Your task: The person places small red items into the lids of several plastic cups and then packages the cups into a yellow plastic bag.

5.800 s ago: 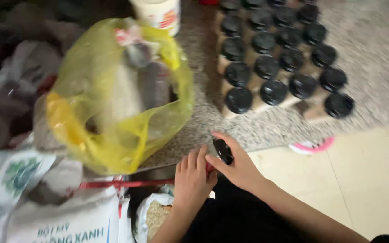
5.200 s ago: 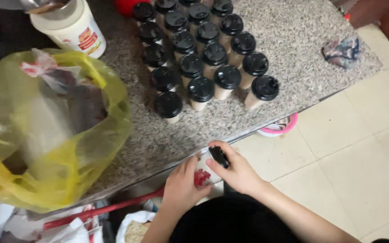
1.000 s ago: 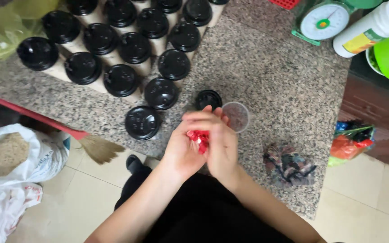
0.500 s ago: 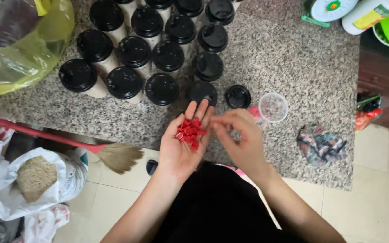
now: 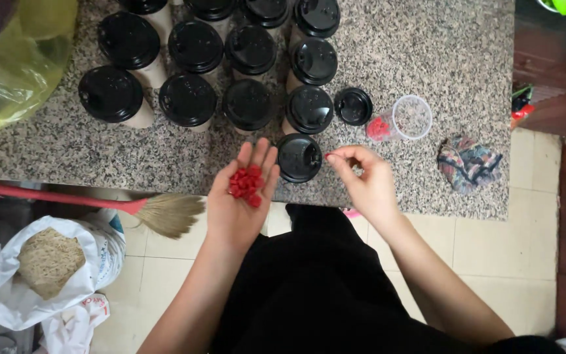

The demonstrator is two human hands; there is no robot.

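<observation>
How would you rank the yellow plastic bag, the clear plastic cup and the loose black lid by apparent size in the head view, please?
1. yellow plastic bag, though cut off by the frame.
2. clear plastic cup.
3. loose black lid, close to the cup, so unsure.

Soft, even daylight here, shadows faint under the cups; frame mostly sharp, slight softness at edges, right side dim.
</observation>
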